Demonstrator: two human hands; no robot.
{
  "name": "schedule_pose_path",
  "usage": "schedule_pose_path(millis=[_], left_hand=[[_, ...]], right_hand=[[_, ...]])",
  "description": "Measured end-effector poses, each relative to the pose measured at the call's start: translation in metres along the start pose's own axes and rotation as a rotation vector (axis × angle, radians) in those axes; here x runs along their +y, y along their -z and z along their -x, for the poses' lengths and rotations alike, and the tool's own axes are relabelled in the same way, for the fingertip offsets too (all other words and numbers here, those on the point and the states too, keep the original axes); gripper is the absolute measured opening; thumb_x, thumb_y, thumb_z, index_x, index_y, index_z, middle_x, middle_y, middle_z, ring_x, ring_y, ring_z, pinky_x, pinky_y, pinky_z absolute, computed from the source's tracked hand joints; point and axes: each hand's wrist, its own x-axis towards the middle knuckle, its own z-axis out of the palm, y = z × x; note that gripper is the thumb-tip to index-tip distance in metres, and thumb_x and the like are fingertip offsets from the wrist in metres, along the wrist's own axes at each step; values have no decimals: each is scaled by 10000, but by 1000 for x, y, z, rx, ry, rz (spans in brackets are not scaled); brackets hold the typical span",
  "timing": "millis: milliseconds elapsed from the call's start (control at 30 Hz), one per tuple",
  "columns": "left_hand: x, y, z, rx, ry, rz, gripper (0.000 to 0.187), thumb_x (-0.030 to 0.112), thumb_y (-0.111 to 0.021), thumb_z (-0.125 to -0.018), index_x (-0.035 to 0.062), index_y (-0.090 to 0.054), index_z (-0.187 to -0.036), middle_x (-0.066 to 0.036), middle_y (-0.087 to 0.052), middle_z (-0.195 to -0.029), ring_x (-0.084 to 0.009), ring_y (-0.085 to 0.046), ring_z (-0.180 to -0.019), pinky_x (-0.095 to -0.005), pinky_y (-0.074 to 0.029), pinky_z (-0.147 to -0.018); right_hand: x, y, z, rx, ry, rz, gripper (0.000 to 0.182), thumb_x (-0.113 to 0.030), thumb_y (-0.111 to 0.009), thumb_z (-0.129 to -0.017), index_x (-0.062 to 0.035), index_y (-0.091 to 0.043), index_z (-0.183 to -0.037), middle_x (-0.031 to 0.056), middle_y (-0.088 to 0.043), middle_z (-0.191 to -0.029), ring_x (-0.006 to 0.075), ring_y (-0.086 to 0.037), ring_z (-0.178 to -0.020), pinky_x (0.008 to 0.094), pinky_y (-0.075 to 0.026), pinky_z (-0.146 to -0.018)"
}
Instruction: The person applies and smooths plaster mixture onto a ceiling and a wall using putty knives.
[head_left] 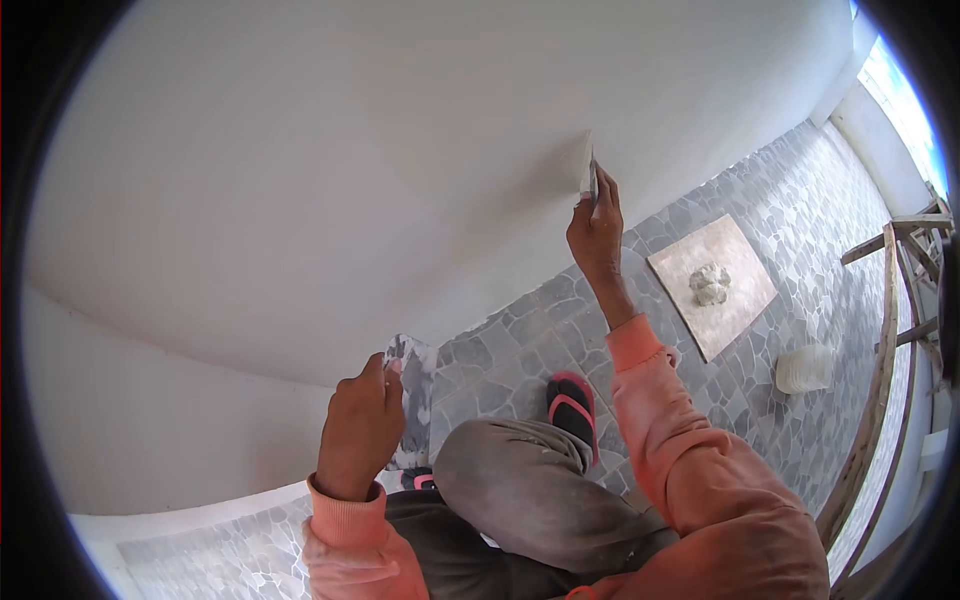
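Observation:
My right hand (597,232) is closed around the handle of a putty knife (584,165). Its pale, filler-coated blade meets the white wall (330,170), throwing a shadow across it. Lower down, my left hand (362,428) grips a flat plastering blade (414,395) streaked with grey and white filler. That blade stands close to the foot of the wall, beside my bent knee (520,470); its grip is hidden behind my fingers.
A square board (735,255) bearing a mound of putty (711,285) lies on the stone-patterned floor (500,355). Right of it sits a white ribbed tub (804,369). A wooden frame (888,300) runs along the far right. My sandalled foot (572,410) is near the wall.

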Motion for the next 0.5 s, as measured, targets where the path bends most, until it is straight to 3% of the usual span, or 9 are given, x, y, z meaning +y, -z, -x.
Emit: schedule_pose_path(millis=[133,267,500], left_hand=[[-5,-7,4,100,-31,-2,239,185,-498,-984,-29,-524,-882,-269,-536,-633,-498,-510,-619,-548,-397,-583],[-5,-5,2,21,-1,-41,222,183,-506,-977,-30,-555,-937,-250,-579,-640,-459,-576,-622,-528,-470,-582],[-6,-10,-1,14,41,-43,236,200,-498,-985,-24,-558,-939,-259,-581,-657,-463,-578,-655,-533,-462,-606]], right_hand=[[-5,-13,19,-74,9,-61,517,33,-445,-878,25,-410,-1394,190,-464,-1340,372,-518,-1179,437,-465,-993],[-22,-35,55,-150,183,-43,712,84,-470,-754,3,-344,-1450,217,-391,-1385,405,-410,-1259,485,-371,-1062],[-64,-67,105,-194,287,-59,720,68,-519,-720,58,-361,-1422,263,-390,-1360,455,-390,-1272,513,-347,-1070]])
